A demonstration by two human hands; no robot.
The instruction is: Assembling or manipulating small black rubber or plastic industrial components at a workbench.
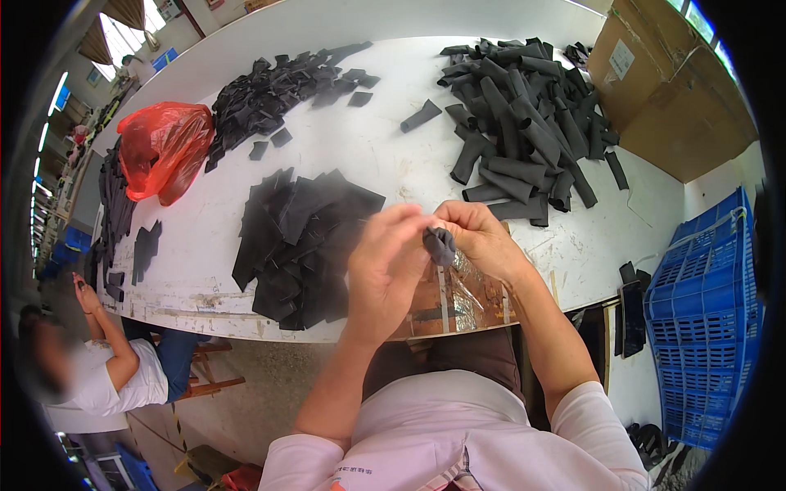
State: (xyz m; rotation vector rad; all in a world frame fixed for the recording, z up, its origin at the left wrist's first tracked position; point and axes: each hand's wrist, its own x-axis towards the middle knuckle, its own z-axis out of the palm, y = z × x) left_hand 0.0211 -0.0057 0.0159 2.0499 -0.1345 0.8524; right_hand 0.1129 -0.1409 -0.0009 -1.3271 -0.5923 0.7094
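Observation:
Both hands meet over the near edge of the white table, around a small crumpled piece of dark grey fabric (440, 245). My right hand (483, 236) pinches that piece between thumb and fingers. Smeared by motion, my left hand (386, 263) has its fingertips right beside the fabric; whether they grip it does not show. Left of my hands lies a heap of flat black fabric pieces (299, 245). Beyond my right hand is a large pile of rolled black fabric tubes (524, 123), with a single tube (421, 117) lying apart from it.
A heap of small black fabric pieces (270, 94) lies at the far left, near a red plastic bag (168, 151). At right stand a cardboard box (667, 90) and a blue plastic crate (704, 319). Another person (115, 360) sits at the left, beyond the table edge.

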